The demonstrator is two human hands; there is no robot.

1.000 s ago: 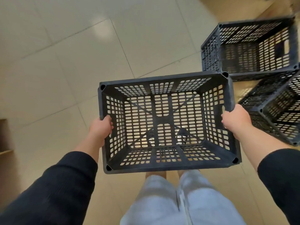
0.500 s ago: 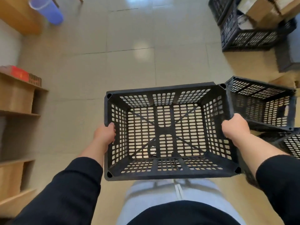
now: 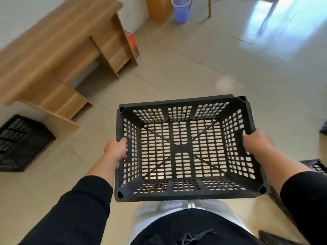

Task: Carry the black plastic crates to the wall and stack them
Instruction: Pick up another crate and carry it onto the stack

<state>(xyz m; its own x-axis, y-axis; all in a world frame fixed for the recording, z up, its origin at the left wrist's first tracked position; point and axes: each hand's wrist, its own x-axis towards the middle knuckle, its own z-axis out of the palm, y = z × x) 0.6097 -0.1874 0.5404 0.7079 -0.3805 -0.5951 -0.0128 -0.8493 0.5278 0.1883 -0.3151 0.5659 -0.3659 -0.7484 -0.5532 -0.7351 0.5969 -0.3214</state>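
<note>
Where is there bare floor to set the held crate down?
Open tile floor between the wooden desk, purple bin and held crate. Crowded at left by the black crate, and at right by crates.

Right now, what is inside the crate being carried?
Nothing: the carried crate is empty, with floor tiles showing through its slotted base. Both hands, left and right, grip its short sides.

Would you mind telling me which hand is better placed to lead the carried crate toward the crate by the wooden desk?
Left, probably: the left hand holds the black slotted plastic crate on the side facing the floor crate; the right hand is farther.
</note>
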